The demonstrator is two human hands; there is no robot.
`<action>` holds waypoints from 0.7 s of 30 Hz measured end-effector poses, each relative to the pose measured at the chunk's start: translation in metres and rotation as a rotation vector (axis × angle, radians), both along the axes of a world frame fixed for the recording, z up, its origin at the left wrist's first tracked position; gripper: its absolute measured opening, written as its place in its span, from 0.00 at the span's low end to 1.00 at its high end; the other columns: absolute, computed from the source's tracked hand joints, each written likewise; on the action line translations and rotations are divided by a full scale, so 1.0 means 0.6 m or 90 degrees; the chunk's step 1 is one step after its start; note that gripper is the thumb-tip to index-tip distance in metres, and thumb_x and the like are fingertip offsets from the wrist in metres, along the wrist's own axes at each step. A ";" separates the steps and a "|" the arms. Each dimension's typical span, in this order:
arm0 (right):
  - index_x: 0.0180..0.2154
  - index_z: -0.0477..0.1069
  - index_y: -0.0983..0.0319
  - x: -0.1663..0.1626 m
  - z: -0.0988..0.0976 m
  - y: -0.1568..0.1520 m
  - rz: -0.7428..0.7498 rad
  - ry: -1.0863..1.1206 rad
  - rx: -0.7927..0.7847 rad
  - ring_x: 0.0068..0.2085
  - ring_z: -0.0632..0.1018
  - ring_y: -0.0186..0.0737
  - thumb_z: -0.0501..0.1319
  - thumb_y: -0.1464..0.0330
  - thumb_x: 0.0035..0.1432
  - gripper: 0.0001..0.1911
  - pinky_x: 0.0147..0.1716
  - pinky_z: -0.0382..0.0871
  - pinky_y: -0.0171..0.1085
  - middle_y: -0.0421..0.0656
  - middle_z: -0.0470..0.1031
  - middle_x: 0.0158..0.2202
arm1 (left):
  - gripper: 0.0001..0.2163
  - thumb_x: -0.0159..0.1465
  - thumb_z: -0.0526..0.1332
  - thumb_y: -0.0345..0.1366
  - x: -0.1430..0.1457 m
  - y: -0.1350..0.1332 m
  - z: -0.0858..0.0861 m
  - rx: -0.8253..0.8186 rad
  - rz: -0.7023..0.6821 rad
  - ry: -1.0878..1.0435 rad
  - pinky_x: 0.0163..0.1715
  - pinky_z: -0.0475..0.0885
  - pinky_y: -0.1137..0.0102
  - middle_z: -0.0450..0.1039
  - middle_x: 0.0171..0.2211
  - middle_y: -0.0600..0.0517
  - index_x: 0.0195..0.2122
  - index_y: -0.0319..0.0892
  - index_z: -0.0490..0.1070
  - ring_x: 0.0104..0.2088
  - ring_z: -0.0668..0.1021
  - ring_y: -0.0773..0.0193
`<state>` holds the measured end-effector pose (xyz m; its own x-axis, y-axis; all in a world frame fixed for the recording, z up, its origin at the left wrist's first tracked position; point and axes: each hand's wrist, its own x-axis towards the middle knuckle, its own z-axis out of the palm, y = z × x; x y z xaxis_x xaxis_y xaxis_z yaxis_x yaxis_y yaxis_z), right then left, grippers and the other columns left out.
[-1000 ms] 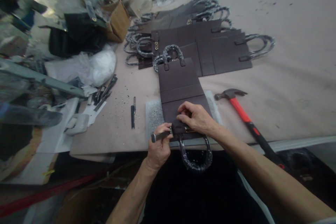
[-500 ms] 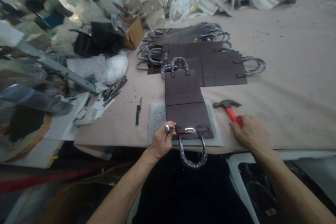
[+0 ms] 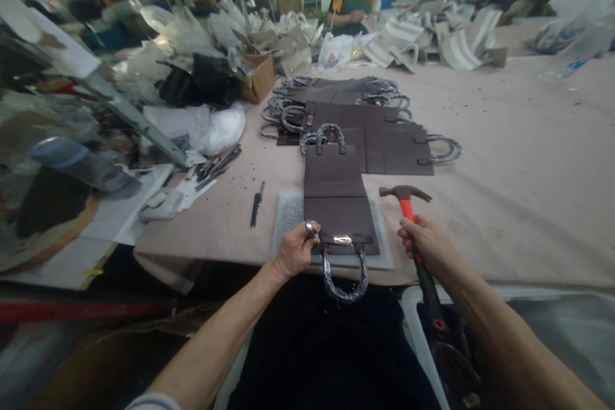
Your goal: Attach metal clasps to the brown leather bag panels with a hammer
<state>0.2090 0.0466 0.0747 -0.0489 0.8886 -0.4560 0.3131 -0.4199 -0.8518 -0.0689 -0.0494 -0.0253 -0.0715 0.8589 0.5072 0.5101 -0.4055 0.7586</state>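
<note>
My left hand (image 3: 295, 251) is closed around a short metal punch (image 3: 309, 228), with its round silver top showing. The hand rests at the left edge of a dark brown bag panel (image 3: 336, 213), beside its shiny clasp plate (image 3: 342, 240). A plastic-wrapped handle (image 3: 344, 298) hangs from the panel over the table's front edge. Beneath the panel lies a pale, speckled board (image 3: 289, 208). To the right, my right hand (image 3: 425, 238) grips a claw hammer (image 3: 406, 193) by its red and black handle, the head raised above the tabletop.
More brown bag panels (image 3: 398, 147) with wrapped handles are stacked behind. A black pen (image 3: 255, 208) lies left of the board. Plastic bags, a cardboard box (image 3: 259, 79) and a metal post (image 3: 139, 125) crowd the left. Across the table sits a person (image 3: 355, 3) near beige bag pieces.
My right hand has picked the hammer up off the table and holds it upright by the handle. My left hand stays at the panel's edge with the punch. The view has tilted up.
</note>
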 end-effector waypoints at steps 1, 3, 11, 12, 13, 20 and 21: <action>0.35 0.59 0.58 -0.009 0.020 -0.009 0.020 0.000 0.063 0.19 0.63 0.29 0.56 0.61 0.63 0.09 0.18 0.59 0.29 0.34 0.64 0.24 | 0.08 0.65 0.58 0.28 0.000 0.000 0.000 -0.002 -0.001 -0.001 0.47 0.79 0.65 0.80 0.42 0.47 0.44 0.42 0.71 0.44 0.83 0.61; 0.39 0.63 0.58 -0.026 0.064 -0.027 0.107 -0.024 0.219 0.23 0.68 0.32 0.56 0.57 0.64 0.12 0.22 0.64 0.32 0.36 0.68 0.27 | 0.09 0.64 0.58 0.27 0.000 0.001 0.002 0.000 0.000 -0.004 0.46 0.80 0.66 0.80 0.42 0.47 0.45 0.42 0.71 0.43 0.83 0.61; 0.28 0.59 0.56 -0.062 0.183 -0.092 0.440 -0.344 0.486 0.19 0.64 0.37 0.47 0.56 0.68 0.18 0.22 0.53 0.37 0.37 0.62 0.18 | 0.10 0.63 0.57 0.25 0.010 0.004 0.010 -0.016 0.017 0.036 0.45 0.80 0.64 0.79 0.40 0.48 0.43 0.43 0.73 0.42 0.83 0.59; 0.28 0.60 0.56 -0.062 0.189 -0.100 0.435 -0.345 0.510 0.18 0.64 0.37 0.46 0.55 0.69 0.18 0.22 0.53 0.37 0.38 0.63 0.18 | 0.10 0.63 0.57 0.25 0.011 0.004 0.011 -0.019 0.015 0.035 0.45 0.80 0.65 0.79 0.39 0.48 0.42 0.43 0.72 0.42 0.82 0.59; 0.30 0.61 0.56 -0.063 0.192 -0.106 0.418 -0.343 0.542 0.19 0.65 0.37 0.45 0.55 0.69 0.19 0.23 0.54 0.37 0.38 0.64 0.19 | 0.09 0.63 0.57 0.26 0.012 0.004 0.012 -0.019 0.014 0.032 0.44 0.79 0.65 0.79 0.39 0.48 0.42 0.43 0.72 0.41 0.82 0.59; 0.29 0.61 0.56 -0.057 0.167 -0.111 0.515 -0.456 0.528 0.16 0.61 0.37 0.47 0.59 0.68 0.16 0.21 0.45 0.40 0.39 0.65 0.17 | 0.08 0.62 0.57 0.25 0.012 0.004 0.016 -0.023 0.023 0.044 0.38 0.78 0.68 0.77 0.33 0.50 0.39 0.43 0.72 0.35 0.81 0.61; 0.29 0.61 0.56 -0.055 0.168 -0.112 0.507 -0.457 0.531 0.16 0.61 0.37 0.48 0.59 0.69 0.16 0.21 0.46 0.40 0.39 0.65 0.17 | 0.09 0.62 0.57 0.25 0.013 0.004 0.016 -0.024 0.023 0.045 0.39 0.78 0.68 0.77 0.34 0.50 0.39 0.43 0.72 0.36 0.81 0.61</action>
<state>0.1759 -0.0205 0.1753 -0.6554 0.7532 0.0568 0.7055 0.6373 -0.3100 -0.0613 -0.0467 -0.0159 -0.0678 0.8747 0.4798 0.5767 -0.3581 0.7343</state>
